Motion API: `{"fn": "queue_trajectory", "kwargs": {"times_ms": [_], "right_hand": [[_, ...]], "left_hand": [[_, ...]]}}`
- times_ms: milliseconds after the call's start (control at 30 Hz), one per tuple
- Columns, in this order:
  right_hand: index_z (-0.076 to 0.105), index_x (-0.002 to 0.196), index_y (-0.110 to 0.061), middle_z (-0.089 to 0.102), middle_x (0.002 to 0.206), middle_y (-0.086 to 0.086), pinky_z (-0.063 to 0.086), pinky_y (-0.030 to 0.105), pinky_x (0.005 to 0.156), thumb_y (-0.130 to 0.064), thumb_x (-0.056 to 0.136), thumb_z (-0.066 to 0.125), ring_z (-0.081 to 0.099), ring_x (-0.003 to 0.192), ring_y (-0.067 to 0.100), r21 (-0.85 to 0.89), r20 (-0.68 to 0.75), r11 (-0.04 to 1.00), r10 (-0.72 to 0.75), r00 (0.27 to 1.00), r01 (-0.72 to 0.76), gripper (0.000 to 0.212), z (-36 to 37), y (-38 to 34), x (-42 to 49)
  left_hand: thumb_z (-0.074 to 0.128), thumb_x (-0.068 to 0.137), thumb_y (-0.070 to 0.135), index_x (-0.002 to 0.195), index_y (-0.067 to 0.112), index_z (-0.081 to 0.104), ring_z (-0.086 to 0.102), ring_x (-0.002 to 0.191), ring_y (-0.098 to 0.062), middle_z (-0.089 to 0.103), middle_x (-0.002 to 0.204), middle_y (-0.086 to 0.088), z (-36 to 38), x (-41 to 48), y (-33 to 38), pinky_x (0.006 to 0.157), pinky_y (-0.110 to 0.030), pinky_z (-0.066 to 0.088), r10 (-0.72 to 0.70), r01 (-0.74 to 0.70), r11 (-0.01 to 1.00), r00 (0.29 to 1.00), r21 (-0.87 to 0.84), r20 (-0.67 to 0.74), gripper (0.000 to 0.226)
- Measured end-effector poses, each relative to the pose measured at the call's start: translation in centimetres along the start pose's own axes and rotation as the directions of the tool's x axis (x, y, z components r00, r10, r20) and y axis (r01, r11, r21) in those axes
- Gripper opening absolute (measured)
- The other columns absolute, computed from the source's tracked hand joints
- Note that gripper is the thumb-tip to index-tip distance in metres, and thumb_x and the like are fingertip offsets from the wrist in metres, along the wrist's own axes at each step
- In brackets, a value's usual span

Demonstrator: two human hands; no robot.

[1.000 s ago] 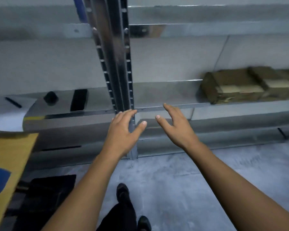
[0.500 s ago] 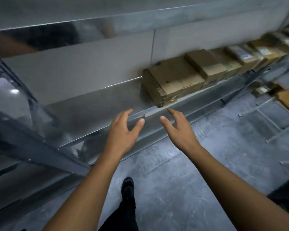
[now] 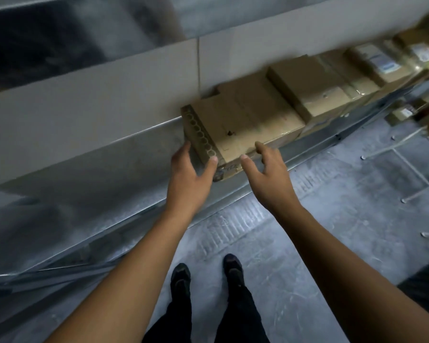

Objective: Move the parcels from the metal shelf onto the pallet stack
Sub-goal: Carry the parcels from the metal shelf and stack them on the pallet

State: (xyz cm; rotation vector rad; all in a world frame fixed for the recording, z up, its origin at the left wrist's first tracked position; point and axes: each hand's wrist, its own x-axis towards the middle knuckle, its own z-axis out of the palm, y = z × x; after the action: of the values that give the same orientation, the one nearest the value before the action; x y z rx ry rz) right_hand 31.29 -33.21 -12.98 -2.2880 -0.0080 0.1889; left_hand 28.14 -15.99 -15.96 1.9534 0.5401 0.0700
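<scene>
**Spotter:** Talk me through it, from the bottom of the frame up.

**Operator:** My shoes (image 3: 206,276) are on the grey floor (image 3: 307,243) at bottom centre, and both my arms reach up to mid-frame. My left hand (image 3: 190,174) is spread, with the thumb tip at the near corner of the nearest parcel (image 3: 245,120) and the fingers beside its left end. My right hand (image 3: 268,174) is spread too, thumb at the front edge and forefinger over the top. Neither grips it yet, and I can't tell whether they truly touch.

**Spotter:** Where does it sit?

**Operator:** At the front lip of the metal shelf (image 3: 97,184), centre frame. It's the leftmost of a row of parcels (image 3: 317,90) running to the upper right.

**Spotter:** How will it handle?

**Operator:** It's flat, wide cardboard, so I judge it stiff and fairly light, though I can't know what's inside. The taped faces may be slick. I'd slide it out, then hold both short ends with my fingers under the bottom rather than pinch the top flap.
</scene>
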Motion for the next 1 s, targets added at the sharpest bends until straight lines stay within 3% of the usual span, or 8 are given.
{"fn": "queue_trajectory", "kwargs": {"times_ms": [67,200,333,533,700,767,867,1000], "right_hand": [[0.041,0.159,-0.016,0.043,0.154,0.002,0.041,0.043,0.116,-0.052,0.104,0.055,0.043,0.142,0.024,0.008,0.024,1.0,-0.003,1.0,0.003,0.067,0.0,0.6,1.3],[0.045,0.156,-0.015,0.039,0.139,-0.001,0.04,0.033,0.106,-0.05,0.103,0.058,0.044,0.134,0.023,0.052,0.075,0.999,-0.016,0.997,0.012,0.064,-0.5,1.3,3.1],[0.056,0.141,-0.014,0.042,0.136,0.001,0.044,0.042,0.111,-0.049,0.102,0.058,0.047,0.13,0.026,0.09,0.128,0.996,-0.019,0.992,0.007,0.053,-1.5,1.3,4.5],[0.061,0.103,-0.02,0.056,0.098,-0.005,0.044,0.038,0.093,-0.058,0.096,0.06,0.041,0.111,0.018,0.11,0.209,0.986,-0.145,0.967,0.124,0.039,-1.3,0.3,3.8],[0.045,0.081,-0.016,0.046,0.084,0.0,0.035,0.034,0.074,-0.057,0.093,0.062,0.044,0.095,0.023,0.22,0.28,0.952,-0.27,0.921,0.212,0.046,1.1,-2.9,0.3],[0.041,0.081,-0.02,0.042,0.085,-0.003,0.033,0.033,0.073,-0.054,0.091,0.067,0.044,0.09,0.024,0.254,0.283,0.926,-0.348,0.894,0.28,0.044,2.7,-4.6,-1.4],[0.038,0.085,-0.023,0.042,0.09,-0.004,0.041,0.037,0.077,-0.047,0.09,0.077,0.047,0.091,0.026,0.31,0.337,0.899,-0.408,0.849,0.309,0.046,5.2,-6.9,-4.4],[0.047,0.112,-0.025,0.052,0.113,-0.003,0.052,0.049,0.095,-0.054,0.085,0.078,0.057,0.11,0.025,0.363,0.444,0.876,-0.463,0.767,0.319,0.051,9.0,-10.1,-9.5]], "left_hand": [[0.066,0.095,0.051,0.157,0.032,0.034,0.046,0.135,-0.009,0.044,0.155,0.005,1.3,0.8,0.4,0.101,-0.021,0.031,-0.022,0.022,0.999,1.0,-0.05,-0.017,0.073],[0.066,0.095,0.048,0.15,0.04,0.04,0.05,0.096,0.02,0.055,0.116,0.036,3.8,1.0,1.2,0.078,-0.005,0.036,-0.114,0.106,0.988,0.991,-0.114,-0.066,0.062],[0.065,0.096,0.039,0.147,0.044,0.04,0.048,0.085,0.035,0.052,0.097,0.051,4.8,0.8,1.5,0.072,-0.001,0.036,-0.194,0.173,0.972,0.972,-0.159,-0.132,0.057],[0.054,0.085,0.038,0.136,0.046,0.051,0.06,0.086,0.017,0.065,0.095,0.04,3.5,-2.0,1.5,0.073,-0.025,0.046,-0.289,0.19,0.925,0.913,-0.328,-0.288,0.051],[0.064,0.086,0.043,0.12,0.041,0.061,0.066,0.094,0.01,0.07,0.103,0.032,0.1,-7.0,0.9,0.073,-0.008,0.047,-0.296,0.061,0.881,0.846,-0.47,-0.443,0.035],[0.069,0.085,0.047,0.12,0.038,0.063,0.068,0.098,0.006,0.073,0.106,0.025,-1.9,-8.7,0.3,0.078,-0.01,0.049,-0.313,0.009,0.862,0.796,-0.507,-0.517,0.036],[0.074,0.08,0.054,0.117,0.04,0.064,0.07,0.107,-0.008,0.074,0.111,0.013,-5.1,-11.7,-1.3,0.089,-0.03,0.055,-0.347,-0.043,0.841,0.722,-0.539,-0.599,0.041],[0.076,0.079,0.054,0.113,0.044,0.064,0.07,0.106,-0.015,0.074,0.111,0.008,-10.0,-16.4,-3.9,0.095,-0.045,0.058,-0.37,-0.103,0.836,0.618,-0.539,-0.693,0.038]]}}
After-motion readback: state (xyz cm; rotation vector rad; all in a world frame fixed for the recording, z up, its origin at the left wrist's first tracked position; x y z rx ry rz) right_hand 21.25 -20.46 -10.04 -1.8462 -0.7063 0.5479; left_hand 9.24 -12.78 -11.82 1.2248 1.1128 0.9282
